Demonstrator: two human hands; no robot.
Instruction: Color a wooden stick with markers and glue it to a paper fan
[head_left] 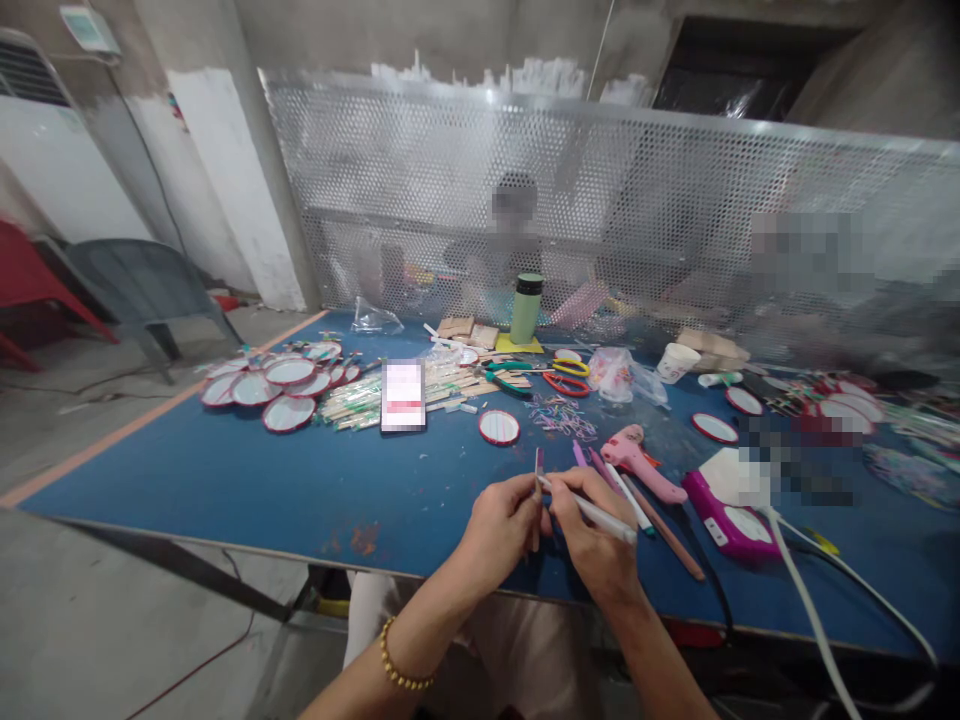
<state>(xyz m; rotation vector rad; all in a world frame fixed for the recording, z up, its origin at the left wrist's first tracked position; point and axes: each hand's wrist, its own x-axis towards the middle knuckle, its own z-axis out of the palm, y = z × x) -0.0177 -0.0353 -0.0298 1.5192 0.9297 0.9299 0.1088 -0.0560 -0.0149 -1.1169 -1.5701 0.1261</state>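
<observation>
My left hand [504, 525] is closed round a thin flat stick [538, 465], held upright near the table's front edge; its upper end looks purple. In my right hand [596, 535], a white pen [604, 518] is pinched, its tip against or very near the stick. Beyond the hands lies a round white disc with a red rim [499, 428]. Just right of my right hand are a pink glue gun [641, 465] and several coloured pens.
On the blue table [262, 490] are stacked red-rimmed discs [289, 412], a bundle of sticks [352, 405], a phone [403, 396], pliers [510, 380], a green bottle [526, 312], a paper cup [677, 362] and a magenta box [731, 520] with cables. A perforated metal screen [420, 170] stands behind.
</observation>
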